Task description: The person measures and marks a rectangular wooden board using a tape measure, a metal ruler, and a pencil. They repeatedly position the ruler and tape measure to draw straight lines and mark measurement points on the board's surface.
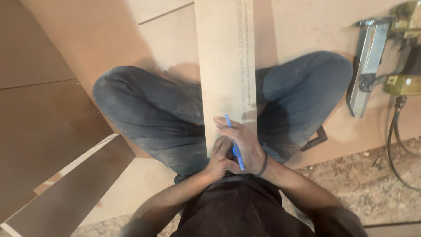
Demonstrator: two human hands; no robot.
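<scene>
**A:** Across our lap lies a long narrow fibreboard strip point(226, 66), running away from us between our crossed legs in dusty dark jeans point(149, 114). We've got its near end right at our hands. Our right hand point(245, 147) is clamped on a blue pen point(233, 142), tip pointing up onto the board's face near the printed edge. A dark band point(263, 164) sits on that wrist.

**B:** And our left hand?

**A:** Our left hand point(219, 160) is tucked in against the right one at the strip's near end, fingers curled. We can't tell if it's gripping the board edge or just pressing on it, since the right hand covers part of it. So hands are together, touching.

**B:** What else do we see around us?

**A:** We're sitting on big fibreboard sheets point(87, 39) laid on the floor. Off to our right, well apart from our hands, a pneumatic nail gun point(377, 57) lies on the sheet with its metal magazine pointing toward us, and an air hose point(397, 145) trails off it onto the speckled floor point(351, 184). By our right knee a dark metal square point(316, 138) pokes out. On our left, another board point(70, 188) with a pale edge sits tilted, near our knee but not touching the strip.
</scene>
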